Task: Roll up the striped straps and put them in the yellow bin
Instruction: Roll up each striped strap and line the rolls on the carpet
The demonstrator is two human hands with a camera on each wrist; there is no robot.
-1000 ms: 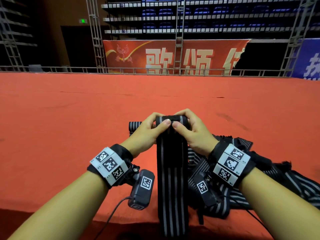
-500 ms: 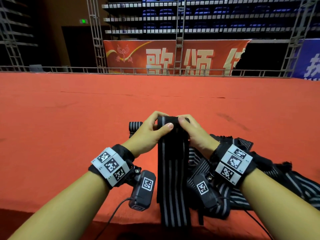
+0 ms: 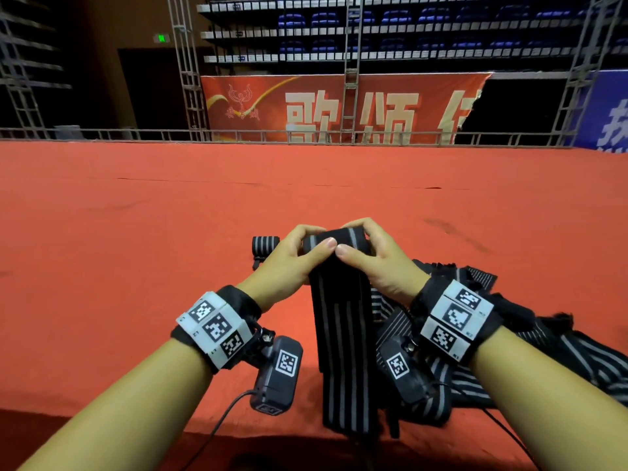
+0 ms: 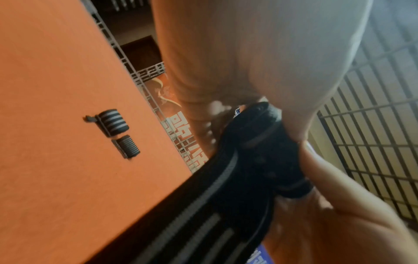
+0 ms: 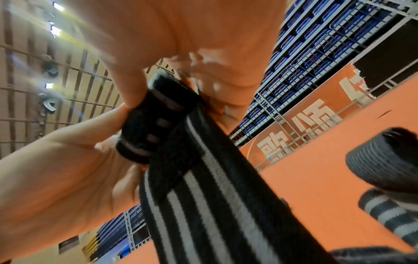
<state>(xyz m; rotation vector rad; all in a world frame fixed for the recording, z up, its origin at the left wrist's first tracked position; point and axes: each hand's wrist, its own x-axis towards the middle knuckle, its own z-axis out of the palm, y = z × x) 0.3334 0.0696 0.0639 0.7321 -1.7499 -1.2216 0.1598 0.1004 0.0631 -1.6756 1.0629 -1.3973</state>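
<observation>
Your left hand [image 3: 289, 260] and right hand [image 3: 377, 256] curl around the rolled end of a striped strap [image 3: 343, 334], thumbs meeting on top, its loose tail trailing toward you over the red carpet [image 3: 136, 232]; two rolled straps [image 4: 117, 130] lie to the left, a heap of unrolled straps [image 3: 509, 351] at right

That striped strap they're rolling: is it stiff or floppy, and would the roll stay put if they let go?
Probably floppy: the striped strap drapes limply from both hands and over the table's edge. The roll would likely loosen if released, since the left hand and right hand both pinch it. The finished rolls lie still on the red cloth, so probably not prone to rolling.
</observation>
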